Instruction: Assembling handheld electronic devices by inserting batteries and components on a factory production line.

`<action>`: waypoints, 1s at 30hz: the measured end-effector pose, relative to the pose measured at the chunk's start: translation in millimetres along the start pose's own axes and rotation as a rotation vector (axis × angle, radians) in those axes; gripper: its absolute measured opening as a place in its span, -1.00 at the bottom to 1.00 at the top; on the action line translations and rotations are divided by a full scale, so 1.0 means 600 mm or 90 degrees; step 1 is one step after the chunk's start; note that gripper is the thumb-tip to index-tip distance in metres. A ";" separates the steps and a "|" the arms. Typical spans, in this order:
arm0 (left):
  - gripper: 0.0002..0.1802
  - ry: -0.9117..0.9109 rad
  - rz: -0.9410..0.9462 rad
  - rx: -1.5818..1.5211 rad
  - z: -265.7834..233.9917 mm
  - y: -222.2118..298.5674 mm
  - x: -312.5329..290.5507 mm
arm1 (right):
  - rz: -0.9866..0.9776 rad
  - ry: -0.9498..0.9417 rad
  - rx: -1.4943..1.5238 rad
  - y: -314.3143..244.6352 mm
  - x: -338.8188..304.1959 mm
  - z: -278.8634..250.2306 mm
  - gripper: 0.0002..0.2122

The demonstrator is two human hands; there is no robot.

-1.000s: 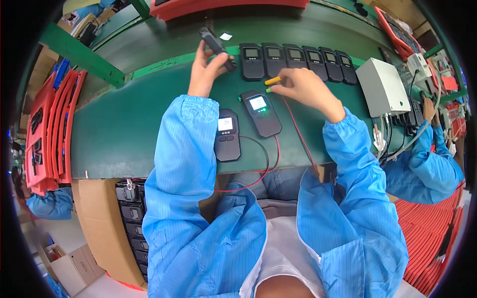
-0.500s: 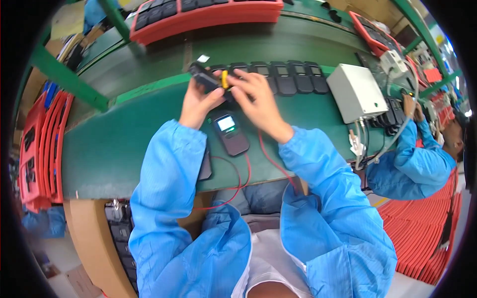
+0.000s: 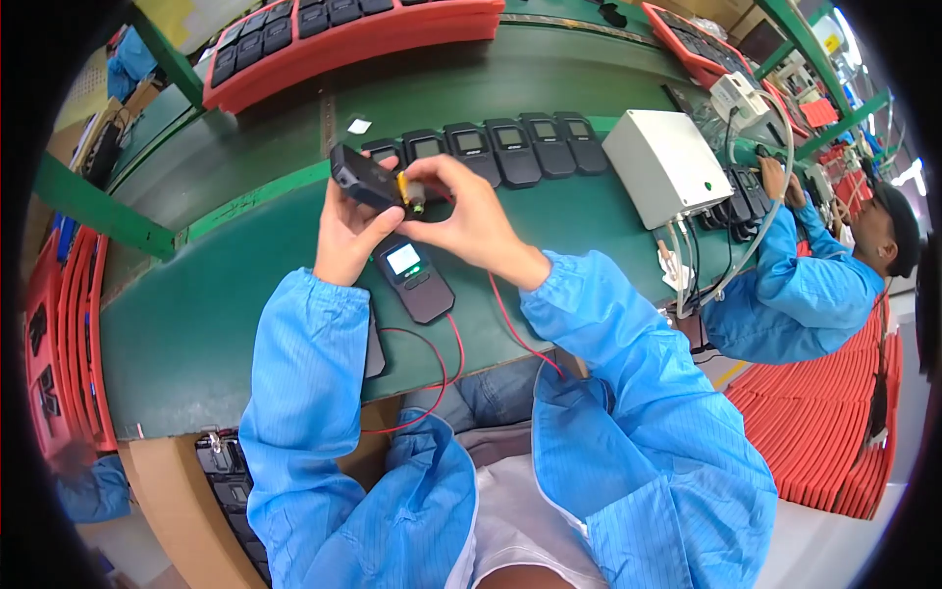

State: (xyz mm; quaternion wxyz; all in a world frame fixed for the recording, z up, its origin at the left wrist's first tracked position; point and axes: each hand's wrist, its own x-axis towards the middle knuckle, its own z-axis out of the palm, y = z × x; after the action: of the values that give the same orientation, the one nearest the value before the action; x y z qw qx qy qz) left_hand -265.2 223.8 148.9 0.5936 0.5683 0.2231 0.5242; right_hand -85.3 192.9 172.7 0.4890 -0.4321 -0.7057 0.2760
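Note:
My left hand [image 3: 345, 240] grips a black handheld device [image 3: 361, 179], tilted and raised above the green bench. At the device's right end, my right hand [image 3: 469, 216] pinches a small plug-like piece [image 3: 415, 194] with a yellow part beside it; whether it is seated in the device cannot be made out. A red cable [image 3: 505, 314] drops from below the right hand toward the bench edge. Under my hands lies a similar device [image 3: 424, 297] with a lit screen, a red lead at its lower end. Another dark device [image 3: 375, 346] is partly covered by my left sleeve.
Several black devices [image 3: 510, 152] stand in a row beyond my hands. To their right is a white box [image 3: 667, 167] with cables. Red trays [image 3: 363, 61] of devices are at the back, with more stacked left. A co-worker in blue [image 3: 785, 314] works at right.
My view has shifted, so the bench things sit farther left and lower. The held device is turned more, and my right fingers have closed around the small piece at its end.

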 end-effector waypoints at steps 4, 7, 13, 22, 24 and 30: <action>-0.13 0.001 -0.010 0.011 -0.006 -0.001 -0.004 | -0.016 0.025 0.014 -0.010 -0.002 0.009 -0.48; -0.13 -0.001 -0.016 0.012 -0.008 -0.003 -0.004 | -0.018 0.018 -0.007 -0.008 -0.002 0.007 -0.47; -0.14 -0.026 -0.021 0.011 -0.006 0.007 -0.009 | -0.025 -0.007 -0.060 -0.007 0.001 0.000 -0.49; -0.16 -0.094 -0.019 -0.023 0.003 0.007 -0.002 | -0.023 0.000 0.086 0.001 -0.001 -0.005 -0.54; -0.16 -0.050 -0.014 0.016 0.003 -0.001 -0.003 | -0.070 -0.004 -0.009 0.006 -0.002 -0.009 -0.58; -0.13 -0.020 0.059 0.068 0.002 -0.008 -0.022 | -0.191 0.017 -0.130 -0.009 -0.004 -0.004 -0.62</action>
State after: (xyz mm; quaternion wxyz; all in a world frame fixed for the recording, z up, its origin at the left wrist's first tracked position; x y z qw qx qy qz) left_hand -267.3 212.5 140.6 0.5410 0.6169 0.2149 0.5297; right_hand -84.4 188.2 176.7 0.4879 -0.3729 -0.7799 0.1212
